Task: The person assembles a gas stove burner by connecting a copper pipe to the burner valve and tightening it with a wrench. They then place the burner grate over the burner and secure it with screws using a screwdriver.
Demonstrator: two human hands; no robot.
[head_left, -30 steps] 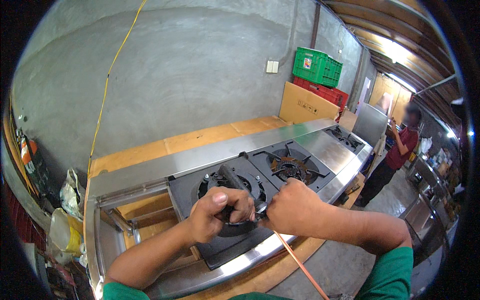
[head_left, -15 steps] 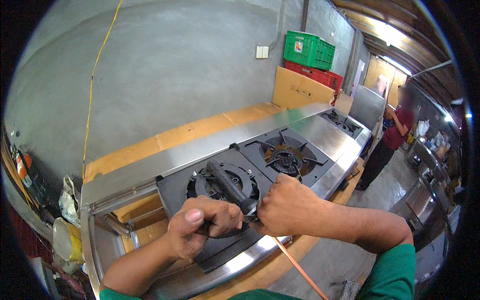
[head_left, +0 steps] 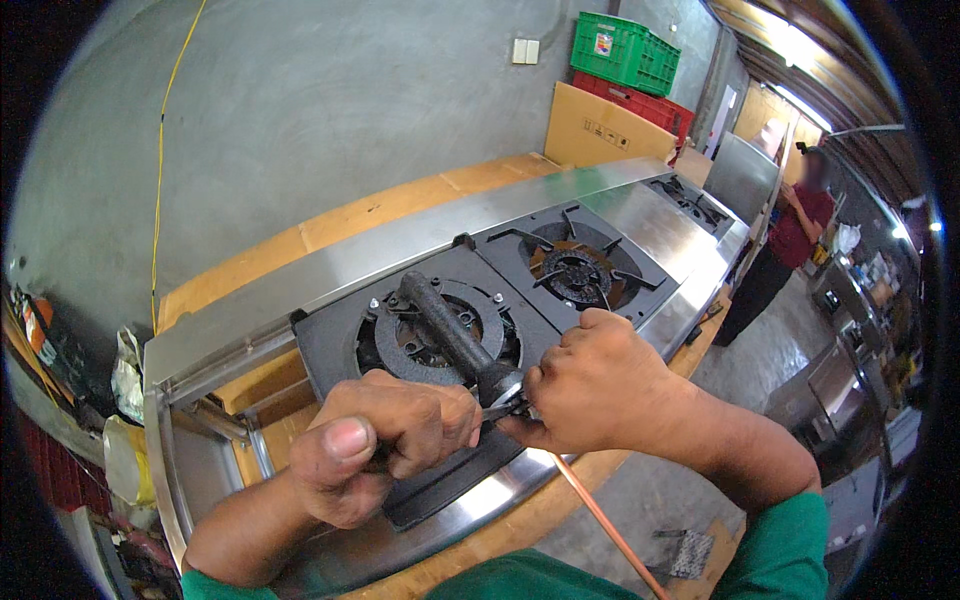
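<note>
At the far left a yellow cable (head_left: 161, 180) hangs down the gray wall (head_left: 350, 110). The steel tabletop (head_left: 360, 263) has an open bay at its left end. The left hand (head_left: 385, 435) is at the near side, its grip curled closed around a slim metal tool (head_left: 496, 411), mostly covered by the fingers. Just right of the bay, the black burner pipe (head_left: 440, 325) lies across the left burner (head_left: 395, 365), slanting from far left toward near right. Its near end meets a fitting (head_left: 515, 402) between the two hands. The right hand (head_left: 600, 385) has its grip closed on this fitting, thumb underneath. Below that hand a copper tube (head_left: 605, 520) runs down to the near right; its upper end is hidden. Farther right are the right burner (head_left: 578, 278), a green crate (head_left: 622, 55) on a red crate (head_left: 640, 102) and, beyond, a standing co-worker (head_left: 800, 225).
</note>
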